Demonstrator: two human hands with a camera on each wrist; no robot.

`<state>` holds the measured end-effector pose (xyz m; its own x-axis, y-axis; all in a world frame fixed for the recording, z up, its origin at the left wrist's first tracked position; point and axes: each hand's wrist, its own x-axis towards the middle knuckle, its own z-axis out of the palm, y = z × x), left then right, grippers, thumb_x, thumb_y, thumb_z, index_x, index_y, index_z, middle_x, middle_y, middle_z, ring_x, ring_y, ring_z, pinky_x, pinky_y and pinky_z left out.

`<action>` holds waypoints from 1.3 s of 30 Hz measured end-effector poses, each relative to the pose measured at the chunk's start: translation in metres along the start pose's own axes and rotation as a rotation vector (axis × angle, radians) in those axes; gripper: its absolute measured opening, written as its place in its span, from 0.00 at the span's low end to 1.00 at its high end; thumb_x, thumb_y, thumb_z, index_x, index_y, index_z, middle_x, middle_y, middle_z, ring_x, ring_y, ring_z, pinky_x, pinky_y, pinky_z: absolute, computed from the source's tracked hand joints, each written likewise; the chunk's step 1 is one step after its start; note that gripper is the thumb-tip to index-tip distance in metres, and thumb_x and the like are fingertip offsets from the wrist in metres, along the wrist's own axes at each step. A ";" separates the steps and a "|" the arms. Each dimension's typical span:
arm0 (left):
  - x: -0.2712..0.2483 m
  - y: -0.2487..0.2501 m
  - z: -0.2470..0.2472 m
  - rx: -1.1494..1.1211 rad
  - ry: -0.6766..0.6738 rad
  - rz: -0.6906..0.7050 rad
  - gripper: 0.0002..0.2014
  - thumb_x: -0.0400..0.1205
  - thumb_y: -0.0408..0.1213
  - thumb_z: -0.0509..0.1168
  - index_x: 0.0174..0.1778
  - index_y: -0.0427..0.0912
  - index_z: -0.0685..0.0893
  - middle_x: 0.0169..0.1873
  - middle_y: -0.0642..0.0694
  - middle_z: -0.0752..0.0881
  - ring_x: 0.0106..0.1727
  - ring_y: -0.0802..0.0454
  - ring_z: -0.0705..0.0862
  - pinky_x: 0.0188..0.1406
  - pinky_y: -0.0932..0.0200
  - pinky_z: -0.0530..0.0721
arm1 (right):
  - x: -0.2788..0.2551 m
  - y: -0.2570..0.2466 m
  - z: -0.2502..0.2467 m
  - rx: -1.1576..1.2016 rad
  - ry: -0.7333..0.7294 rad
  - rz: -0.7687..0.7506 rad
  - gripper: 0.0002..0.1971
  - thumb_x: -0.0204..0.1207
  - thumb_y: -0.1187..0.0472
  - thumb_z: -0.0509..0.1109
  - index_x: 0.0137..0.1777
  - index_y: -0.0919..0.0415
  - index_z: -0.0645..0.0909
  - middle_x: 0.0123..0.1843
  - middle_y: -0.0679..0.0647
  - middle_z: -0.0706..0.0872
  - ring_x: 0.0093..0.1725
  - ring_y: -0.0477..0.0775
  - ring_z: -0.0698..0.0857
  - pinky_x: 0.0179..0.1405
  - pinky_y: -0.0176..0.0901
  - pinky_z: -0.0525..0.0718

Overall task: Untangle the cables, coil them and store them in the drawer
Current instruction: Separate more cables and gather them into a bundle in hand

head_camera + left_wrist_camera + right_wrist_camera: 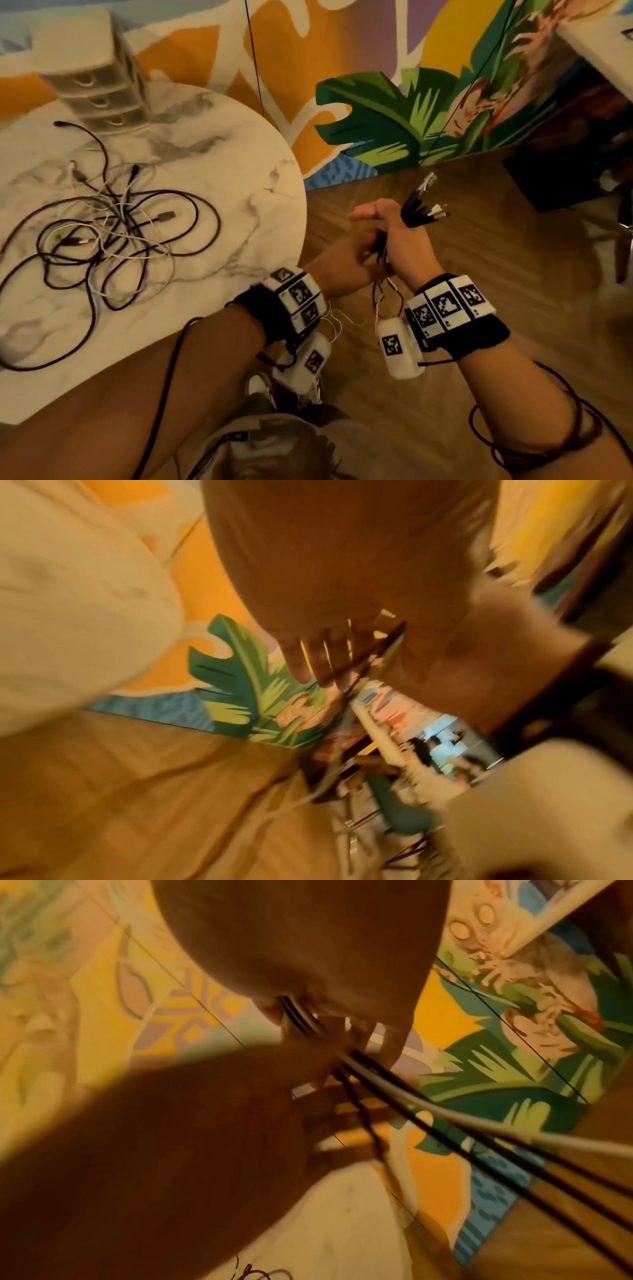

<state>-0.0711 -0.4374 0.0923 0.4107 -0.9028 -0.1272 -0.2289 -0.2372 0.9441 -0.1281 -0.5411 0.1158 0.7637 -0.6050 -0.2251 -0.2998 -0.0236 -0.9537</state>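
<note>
Your right hand (399, 240) grips a bundle of cables (419, 205) off to the right of the counter (267, 164), above the wooden floor (479, 240). The bundle's plug ends fan out above your thumb side, and short loops of black and white cable hang below your wrist. In the right wrist view the strands (428, 1104) run out from between your curled fingers (390, 1047), black ones with a pale one among them. Your left hand (346, 260) meets the right one at the bundle; its fingers curl toward the cables, but blur and the right hand hide whether they actually pinch them, so I cannot tell.

On the counter lies a loose tangle of cables (113, 233), dark and white strands crossing one another, with several plugs showing. Behind it, at the counter's far side, stands a small drawer unit (99, 68) with its three drawers shut. A painted mural (428, 113) covers the wall beyond.
</note>
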 end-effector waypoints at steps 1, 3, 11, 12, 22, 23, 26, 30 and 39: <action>0.009 0.016 0.001 -0.092 -0.008 -0.011 0.20 0.79 0.27 0.65 0.68 0.35 0.74 0.54 0.50 0.80 0.55 0.59 0.79 0.53 0.71 0.79 | 0.001 -0.006 -0.001 -0.002 -0.015 0.000 0.24 0.87 0.54 0.51 0.49 0.64 0.88 0.45 0.55 0.88 0.40 0.45 0.84 0.33 0.30 0.81; 0.022 0.039 -0.001 -0.306 0.032 -0.094 0.15 0.81 0.20 0.56 0.64 0.28 0.75 0.42 0.46 0.82 0.41 0.58 0.82 0.40 0.68 0.81 | 0.002 -0.017 -0.008 0.038 -0.051 0.003 0.24 0.87 0.50 0.52 0.51 0.64 0.88 0.38 0.52 0.87 0.32 0.44 0.83 0.23 0.31 0.77; 0.029 0.069 -0.038 -0.488 0.189 -0.067 0.21 0.79 0.35 0.58 0.18 0.47 0.64 0.14 0.52 0.64 0.16 0.55 0.60 0.17 0.64 0.59 | 0.003 0.018 -0.001 0.057 -0.511 -0.015 0.07 0.76 0.57 0.67 0.39 0.57 0.78 0.27 0.45 0.78 0.26 0.46 0.74 0.28 0.38 0.73; 0.031 0.070 -0.041 -0.410 0.215 -0.058 0.23 0.79 0.35 0.59 0.16 0.49 0.64 0.12 0.54 0.63 0.14 0.56 0.59 0.16 0.65 0.58 | 0.002 0.026 0.003 -0.092 -0.484 -0.040 0.14 0.77 0.60 0.69 0.31 0.57 0.74 0.22 0.43 0.73 0.23 0.42 0.69 0.26 0.35 0.68; 0.021 0.132 -0.084 0.966 0.273 0.347 0.19 0.79 0.46 0.57 0.22 0.51 0.62 0.17 0.56 0.65 0.19 0.58 0.63 0.22 0.67 0.55 | 0.024 0.112 0.004 -0.351 -0.051 0.253 0.24 0.81 0.54 0.65 0.24 0.56 0.61 0.22 0.50 0.63 0.21 0.49 0.63 0.20 0.38 0.62; 0.020 0.135 -0.090 1.039 0.278 0.387 0.18 0.79 0.47 0.57 0.23 0.51 0.63 0.17 0.57 0.64 0.19 0.60 0.62 0.22 0.66 0.55 | 0.025 0.120 0.002 -0.377 -0.029 0.310 0.24 0.82 0.55 0.64 0.24 0.56 0.63 0.22 0.51 0.65 0.22 0.50 0.64 0.20 0.39 0.63; 0.015 0.135 -0.100 1.117 0.375 0.545 0.14 0.78 0.49 0.56 0.26 0.51 0.71 0.18 0.59 0.61 0.18 0.59 0.58 0.21 0.65 0.52 | 0.032 0.128 -0.005 -0.443 -0.020 0.430 0.20 0.83 0.58 0.62 0.27 0.55 0.71 0.24 0.53 0.72 0.24 0.53 0.71 0.23 0.41 0.65; 0.015 0.104 -0.088 1.047 0.430 0.613 0.19 0.77 0.51 0.56 0.25 0.45 0.78 0.19 0.54 0.68 0.19 0.52 0.64 0.22 0.66 0.56 | 0.043 0.103 0.003 -0.264 0.053 0.373 0.20 0.80 0.63 0.62 0.25 0.58 0.67 0.24 0.52 0.70 0.24 0.51 0.69 0.24 0.41 0.66; 0.039 0.040 -0.047 0.566 0.274 -0.155 0.23 0.77 0.57 0.66 0.37 0.36 0.85 0.30 0.44 0.81 0.34 0.47 0.81 0.27 0.56 0.69 | 0.025 0.011 0.015 -0.309 -0.021 -0.052 0.09 0.82 0.67 0.59 0.47 0.64 0.82 0.41 0.52 0.80 0.39 0.48 0.77 0.33 0.33 0.70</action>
<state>-0.0227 -0.4650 0.1394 0.6695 -0.7365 -0.0963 -0.5483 -0.5775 0.6049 -0.1039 -0.5448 0.0964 0.7933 -0.5801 -0.1849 -0.4171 -0.2965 -0.8592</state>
